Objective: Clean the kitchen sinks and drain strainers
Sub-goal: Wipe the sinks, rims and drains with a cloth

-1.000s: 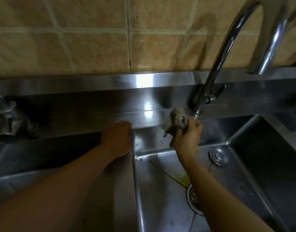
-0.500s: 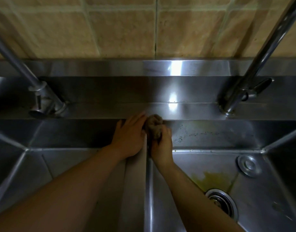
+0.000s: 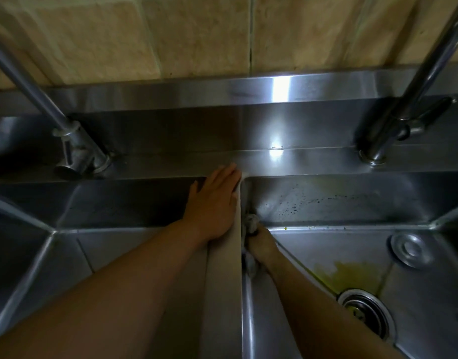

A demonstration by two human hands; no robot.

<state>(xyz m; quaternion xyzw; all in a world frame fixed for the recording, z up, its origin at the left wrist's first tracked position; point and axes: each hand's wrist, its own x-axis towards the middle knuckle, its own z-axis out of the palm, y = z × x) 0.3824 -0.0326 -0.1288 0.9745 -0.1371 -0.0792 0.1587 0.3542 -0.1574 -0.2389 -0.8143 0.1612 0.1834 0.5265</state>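
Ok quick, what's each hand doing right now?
Left hand: open, fingers flat on the divider.
Right hand: closed around a scrubbing pad.

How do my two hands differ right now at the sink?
The left hand lies flat with straight fingers on the divider between the basins; the right hand is curled round a rag. The left sits on top, the right lower, inside the right basin. Both are bare and flank the divider.

Both forearms are bare, no sleeves in view; the left hand and right hand wear nothing.
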